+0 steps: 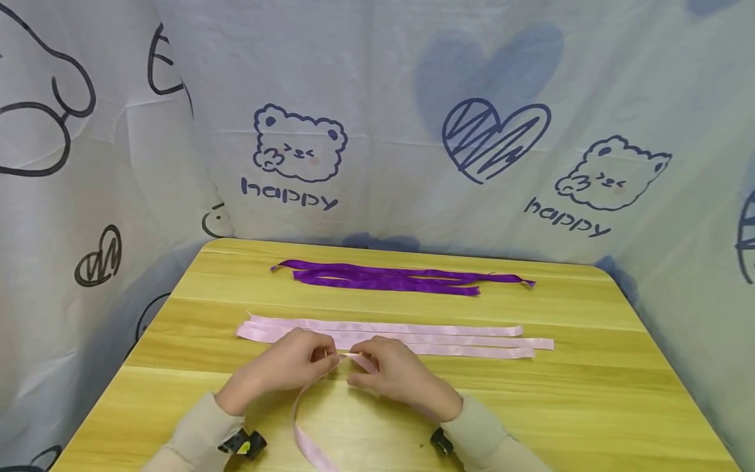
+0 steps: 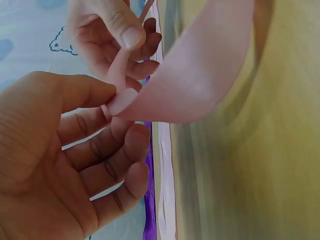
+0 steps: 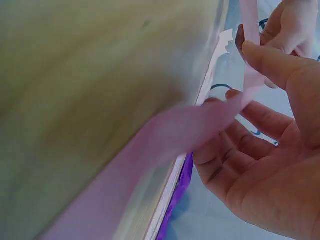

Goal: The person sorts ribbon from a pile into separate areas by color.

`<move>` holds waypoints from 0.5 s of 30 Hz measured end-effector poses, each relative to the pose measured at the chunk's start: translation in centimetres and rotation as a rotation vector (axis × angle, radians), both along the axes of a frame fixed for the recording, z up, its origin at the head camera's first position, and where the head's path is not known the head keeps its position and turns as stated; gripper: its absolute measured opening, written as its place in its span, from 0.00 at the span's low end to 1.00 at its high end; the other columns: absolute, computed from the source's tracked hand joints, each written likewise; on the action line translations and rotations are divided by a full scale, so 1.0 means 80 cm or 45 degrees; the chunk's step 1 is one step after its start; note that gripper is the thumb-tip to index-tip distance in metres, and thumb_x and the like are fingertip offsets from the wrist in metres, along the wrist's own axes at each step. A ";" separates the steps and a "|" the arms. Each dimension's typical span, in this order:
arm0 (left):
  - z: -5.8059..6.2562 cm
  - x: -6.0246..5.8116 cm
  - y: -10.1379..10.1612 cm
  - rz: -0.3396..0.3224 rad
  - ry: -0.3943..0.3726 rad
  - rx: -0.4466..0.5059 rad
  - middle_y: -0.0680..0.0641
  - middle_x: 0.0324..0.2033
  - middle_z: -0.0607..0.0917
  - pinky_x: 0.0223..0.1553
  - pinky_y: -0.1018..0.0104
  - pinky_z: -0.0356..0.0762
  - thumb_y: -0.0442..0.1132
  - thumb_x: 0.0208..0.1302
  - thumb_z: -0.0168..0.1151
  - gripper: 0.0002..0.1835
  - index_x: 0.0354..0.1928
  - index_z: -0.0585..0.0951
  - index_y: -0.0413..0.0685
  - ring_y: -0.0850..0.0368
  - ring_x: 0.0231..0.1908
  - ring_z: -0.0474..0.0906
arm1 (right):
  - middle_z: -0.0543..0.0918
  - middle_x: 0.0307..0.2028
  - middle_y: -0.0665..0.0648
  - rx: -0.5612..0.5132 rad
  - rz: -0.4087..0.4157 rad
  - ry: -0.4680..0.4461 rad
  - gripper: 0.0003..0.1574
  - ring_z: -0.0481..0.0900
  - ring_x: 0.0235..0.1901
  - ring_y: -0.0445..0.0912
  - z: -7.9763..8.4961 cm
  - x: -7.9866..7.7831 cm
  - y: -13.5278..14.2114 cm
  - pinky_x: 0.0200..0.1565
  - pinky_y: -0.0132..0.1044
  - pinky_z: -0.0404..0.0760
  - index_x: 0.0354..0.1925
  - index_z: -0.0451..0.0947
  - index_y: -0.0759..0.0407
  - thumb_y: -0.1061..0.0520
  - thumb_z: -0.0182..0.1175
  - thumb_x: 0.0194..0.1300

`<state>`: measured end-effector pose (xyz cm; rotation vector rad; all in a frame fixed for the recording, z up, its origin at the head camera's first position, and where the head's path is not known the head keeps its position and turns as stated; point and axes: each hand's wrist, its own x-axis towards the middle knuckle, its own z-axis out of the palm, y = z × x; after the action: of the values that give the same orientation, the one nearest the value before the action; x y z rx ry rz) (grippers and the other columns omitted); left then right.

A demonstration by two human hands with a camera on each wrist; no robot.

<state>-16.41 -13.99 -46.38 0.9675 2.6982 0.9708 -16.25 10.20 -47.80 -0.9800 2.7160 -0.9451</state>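
Observation:
A pale pink ribbon (image 1: 309, 446) runs between my two hands over the front half of the table. My left hand (image 1: 291, 362) pinches it between thumb and forefinger; in the left wrist view a small fold of the ribbon (image 2: 200, 70) shows at those fingertips, and the other fingers are loosely bent. Close by on the right, my right hand (image 1: 396, 372) holds another stretch with its thumb against it. From there the ribbon (image 3: 170, 132) slopes down across the right wrist view. Its lower tail curves toward the table's front edge in the head view.
Just beyond my hands, several pink ribbons (image 1: 466, 341) lie side by side across the wooden table (image 1: 590, 406). Farther back is a bunch of purple ribbons (image 1: 383, 278). A white cloth (image 1: 389, 196) with printed drawings hangs behind the table and along its sides.

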 end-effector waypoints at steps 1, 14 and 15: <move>0.000 0.000 0.001 -0.004 0.006 0.009 0.64 0.17 0.74 0.24 0.72 0.68 0.41 0.74 0.63 0.11 0.30 0.84 0.56 0.71 0.19 0.67 | 0.74 0.24 0.44 0.003 0.005 0.006 0.15 0.65 0.25 0.33 0.000 0.000 -0.002 0.34 0.29 0.69 0.48 0.87 0.55 0.50 0.74 0.66; 0.001 0.001 0.005 -0.035 -0.086 0.136 0.62 0.18 0.77 0.24 0.73 0.70 0.40 0.76 0.62 0.12 0.30 0.84 0.53 0.71 0.19 0.69 | 0.85 0.26 0.48 -0.121 -0.029 0.058 0.14 0.70 0.25 0.32 0.005 -0.002 0.002 0.35 0.29 0.76 0.42 0.90 0.57 0.55 0.59 0.79; 0.001 0.001 0.004 -0.037 -0.107 0.149 0.61 0.18 0.78 0.24 0.72 0.71 0.40 0.76 0.62 0.11 0.32 0.84 0.51 0.71 0.19 0.70 | 0.82 0.24 0.47 -0.131 -0.034 0.040 0.14 0.68 0.23 0.32 0.007 -0.003 0.004 0.33 0.29 0.75 0.42 0.90 0.57 0.55 0.58 0.79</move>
<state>-16.33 -13.66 -46.32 0.9605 2.5770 1.1484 -16.48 10.51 -47.26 -0.9863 2.7371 -1.0929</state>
